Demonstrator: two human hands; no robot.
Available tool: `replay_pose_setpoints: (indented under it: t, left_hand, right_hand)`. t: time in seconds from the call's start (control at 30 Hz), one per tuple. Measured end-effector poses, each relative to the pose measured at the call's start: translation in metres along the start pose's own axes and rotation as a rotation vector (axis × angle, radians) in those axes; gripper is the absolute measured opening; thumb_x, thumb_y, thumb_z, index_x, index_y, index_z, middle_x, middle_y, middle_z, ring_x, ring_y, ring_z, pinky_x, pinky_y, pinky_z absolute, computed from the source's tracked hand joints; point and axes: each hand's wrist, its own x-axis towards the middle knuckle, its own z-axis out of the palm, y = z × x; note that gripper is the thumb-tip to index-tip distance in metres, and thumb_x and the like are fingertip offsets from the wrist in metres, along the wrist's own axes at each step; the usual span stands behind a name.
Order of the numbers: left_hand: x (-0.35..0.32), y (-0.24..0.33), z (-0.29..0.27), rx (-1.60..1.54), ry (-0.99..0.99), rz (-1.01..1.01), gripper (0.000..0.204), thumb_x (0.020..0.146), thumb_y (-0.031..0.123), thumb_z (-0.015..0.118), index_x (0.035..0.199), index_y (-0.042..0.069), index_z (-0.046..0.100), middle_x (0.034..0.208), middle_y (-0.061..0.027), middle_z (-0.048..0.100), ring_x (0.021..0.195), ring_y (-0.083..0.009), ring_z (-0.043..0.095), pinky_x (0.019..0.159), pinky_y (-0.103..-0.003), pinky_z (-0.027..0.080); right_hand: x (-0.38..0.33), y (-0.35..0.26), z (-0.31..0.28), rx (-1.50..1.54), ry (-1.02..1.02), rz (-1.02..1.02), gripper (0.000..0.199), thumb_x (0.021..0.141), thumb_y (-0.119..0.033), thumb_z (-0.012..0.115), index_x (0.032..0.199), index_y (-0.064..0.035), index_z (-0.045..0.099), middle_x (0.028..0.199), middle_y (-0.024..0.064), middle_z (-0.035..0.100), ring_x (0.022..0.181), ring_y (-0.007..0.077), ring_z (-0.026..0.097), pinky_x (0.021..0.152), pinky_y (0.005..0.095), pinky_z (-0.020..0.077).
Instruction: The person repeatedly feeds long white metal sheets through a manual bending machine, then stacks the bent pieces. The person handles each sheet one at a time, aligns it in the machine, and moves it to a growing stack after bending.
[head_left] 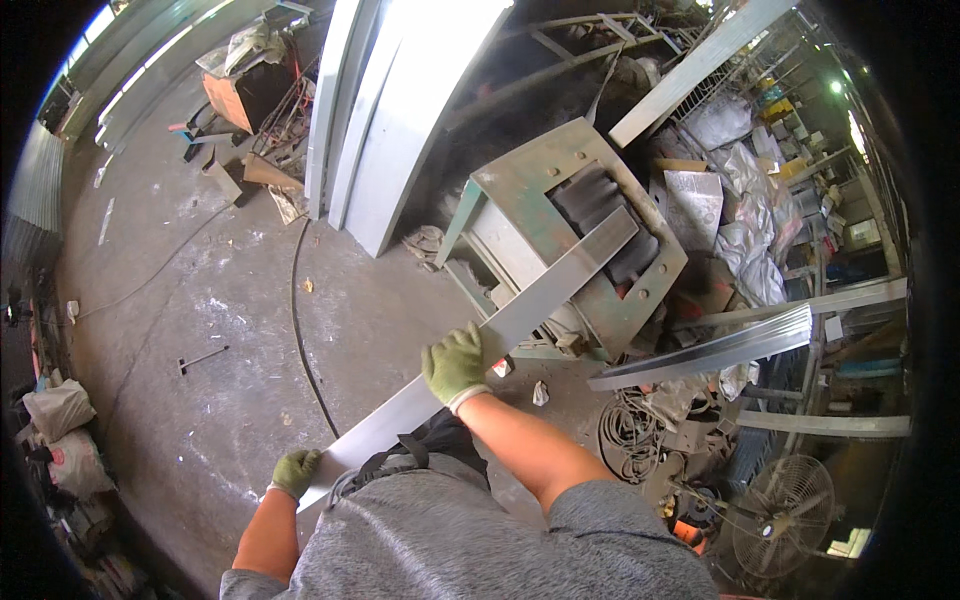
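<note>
Diagonally, a long flat metal bar [388,415] lies before the person's waist, its far end at the dark rollers [592,203] of a machine [515,178]. Gloved fingers grip it: left hand [295,472] near the closer end, right hand [457,368] around mid-length.

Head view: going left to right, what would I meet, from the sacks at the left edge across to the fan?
White plastic sacks → small T-shaped metal tool → green-gloved left hand → green-gloved right hand → coiled dark cable → round grey wire-caged fan.
</note>
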Motion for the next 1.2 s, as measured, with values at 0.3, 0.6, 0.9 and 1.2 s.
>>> replay_pose_setpoints:
  t: [0.3,0.6,0.9,1.2]
  left_hand:
    - [0.006,-0.063,-0.006,-0.174,-0.05,-0.133,0.074,0.11,0.071,0.067,0.103,0.0,0.086,0.087,-0.0114,0.083,0.086,-0.0227,0.077,0.085,-0.047,0.061]
    - [0.09,0.182,-0.009,0.004,-0.428,-0.114,0.082,0.112,0.071,0.058,0.149,-0.001,0.073,0.144,-0.0274,0.077,0.135,-0.0319,0.072,0.121,-0.042,0.051]
    - [0.113,0.319,0.031,0.288,-0.284,0.423,0.076,0.101,0.046,0.081,0.161,0.005,0.056,0.128,-0.0346,0.077,0.117,-0.0545,0.075,0.099,-0.055,0.061]
    - [0.055,0.236,0.021,0.189,-0.361,0.119,0.064,0.102,0.022,0.067,0.165,0.023,0.059,0.127,-0.0267,0.081,0.12,-0.0454,0.079,0.099,-0.053,0.062]
  right_hand:
    - [-0.012,-0.025,-0.019,0.302,-0.027,-0.165,0.027,0.107,-0.037,0.069,0.111,-0.0128,0.08,0.124,0.007,0.08,0.13,0.0306,0.069,0.13,0.054,0.0384]
    - [0.035,0.1,-0.092,0.057,0.104,-0.131,0.053,0.114,-0.043,0.061,0.077,-0.0112,0.081,0.078,0.0127,0.08,0.077,0.0367,0.076,0.088,0.0551,0.0561]
    - [0.101,0.207,-0.122,-0.092,0.051,-0.019,0.066,0.116,-0.052,0.049,0.075,-0.0137,0.084,0.081,0.0145,0.082,0.081,0.0398,0.079,0.088,0.0565,0.057]
    - [0.069,0.115,-0.071,0.008,0.06,-0.092,0.057,0.112,-0.045,0.057,0.071,-0.0138,0.082,0.074,0.0144,0.079,0.072,0.0392,0.077,0.083,0.0549,0.0565]
